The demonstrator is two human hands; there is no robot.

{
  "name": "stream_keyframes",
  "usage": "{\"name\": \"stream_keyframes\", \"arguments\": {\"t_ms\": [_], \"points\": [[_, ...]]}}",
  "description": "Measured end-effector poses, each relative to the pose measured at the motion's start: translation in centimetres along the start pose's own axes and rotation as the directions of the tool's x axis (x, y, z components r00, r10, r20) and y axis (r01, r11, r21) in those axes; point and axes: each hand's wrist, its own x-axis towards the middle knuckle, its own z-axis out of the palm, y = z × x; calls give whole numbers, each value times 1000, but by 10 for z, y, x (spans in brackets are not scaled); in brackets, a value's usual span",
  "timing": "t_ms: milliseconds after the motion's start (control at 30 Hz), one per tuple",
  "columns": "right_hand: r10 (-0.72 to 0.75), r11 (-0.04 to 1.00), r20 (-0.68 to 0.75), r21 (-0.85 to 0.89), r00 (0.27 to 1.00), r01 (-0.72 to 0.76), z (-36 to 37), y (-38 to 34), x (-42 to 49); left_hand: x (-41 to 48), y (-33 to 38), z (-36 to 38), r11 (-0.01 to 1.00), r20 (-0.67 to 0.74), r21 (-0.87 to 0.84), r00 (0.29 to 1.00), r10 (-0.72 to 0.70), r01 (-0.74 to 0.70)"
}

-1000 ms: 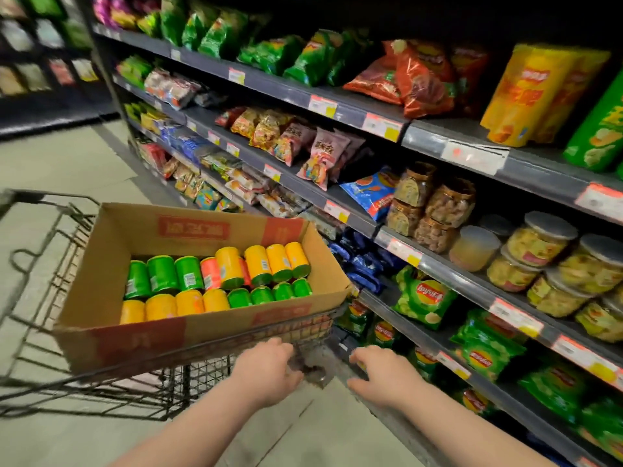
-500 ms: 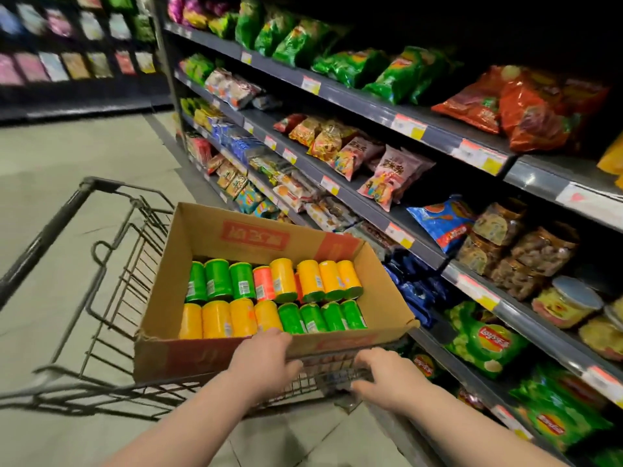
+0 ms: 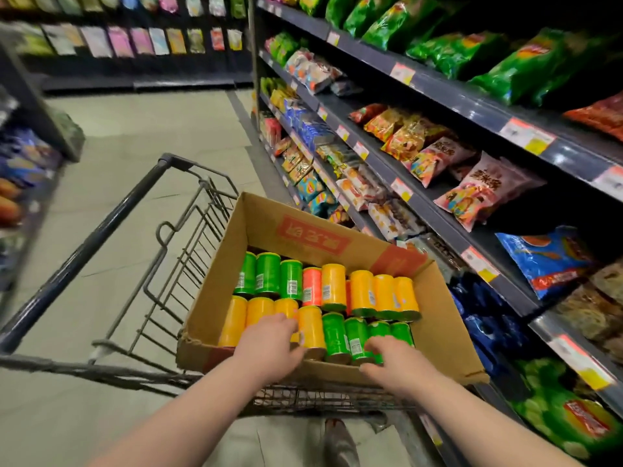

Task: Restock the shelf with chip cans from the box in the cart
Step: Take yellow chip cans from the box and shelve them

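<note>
At the near edge of the box (image 3: pixel 448 332), the left grip (image 3: pixel 269 345) lies over the yellow chip cans (image 3: pixel 236 318). The right grip (image 3: pixel 392 360) lies over the green chip cans (image 3: pixel 333 332). Both have fingers bent down onto the cans, but blur hides whether either clasps one. The box sits at the near right corner of the cart (image 3: pixel 84 246), beside the shelf (image 3: pixel 455 101).

Box (image 3: pixel 448 335) open above; 2 can rows (image 3: pixel 333 286) packed, perhaps gapless.
</note>
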Motion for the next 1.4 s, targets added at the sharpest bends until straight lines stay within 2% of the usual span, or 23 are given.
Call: {"name": "stream_keyframes", "arguments": {"t_ms": [500, 600, 767, 933, 1133, 1300, 1400], "points": [[62, 996, 146, 54, 987, -70, -23, 77, 135, 124, 16, 25, 991, 231, 80, 965, -128, 112], [73, 992, 155, 91, 985, -87, -26, 81, 163, 146, 17, 31, 988, 260, 69, 954, -153, 139], [91, 993, 171, 60, 981, -103, -24, 90, 202, 179, 21, 44, 986, 315, 46, 934, -166, 160], [130, 987, 168, 70, 977, -143, -19, 99, 232, 206, 23, 59, 970, 344, -24, 912, -221, 244], [221, 964, 130, 122, 967, -237, -11, 102, 260, 246, 27, 79, 874, 349, -208, 868, -353, 439], [251, 959, 116, 103, 961, -263, -3, 99, 272, 272, 31, 93, 689, 377, -364, 775, -507, 627], [265, 956, 129, 91, 956, -278, -2, 97, 275, 282, 35, 102, 611, 366, -410, 736, -569, 677]]}}
